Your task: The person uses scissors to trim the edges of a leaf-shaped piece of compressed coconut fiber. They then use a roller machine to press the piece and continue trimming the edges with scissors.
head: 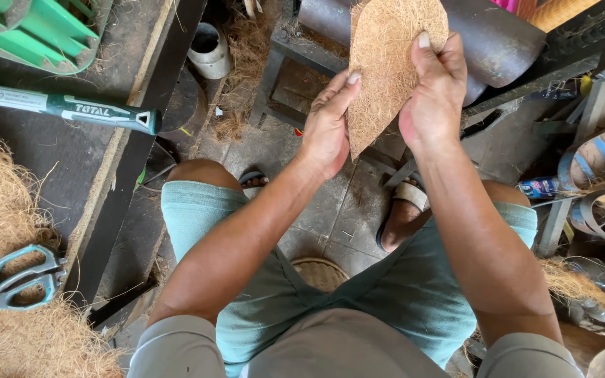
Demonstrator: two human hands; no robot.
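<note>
Both hands close on one thing: a flat, leaf-shaped piece of brown coir matting [386, 66], held upright in front of the knees. The left hand [327, 129] clamps its left edge, thumb laid along the near face and fingers curled out of sight behind. The right hand [434, 94] pinches the right edge higher up, thumb pressed flat on the near face. Neither hand is spread; both are pressed onto the sheet.

Judging from this hold, the sheet could crease or tear between the two grips, since the hands grip at different heights and any twist loads the loose fibre. The pointed lower tip hangs free below the left palm and could fray if it rubs the wrist. Fibres may also shed onto the lap.

Just beyond the grip lies a dark metal cylinder [484, 38] on a frame; pushing the sheet forward could snag its top edge there.

Well to the left of the grip, on the dark bench [57, 157], lie a green-handled tool [64, 106] and scissors [12, 280] resting on loose coir [8, 210]; a blind reach that way risks meeting the blades.
</note>
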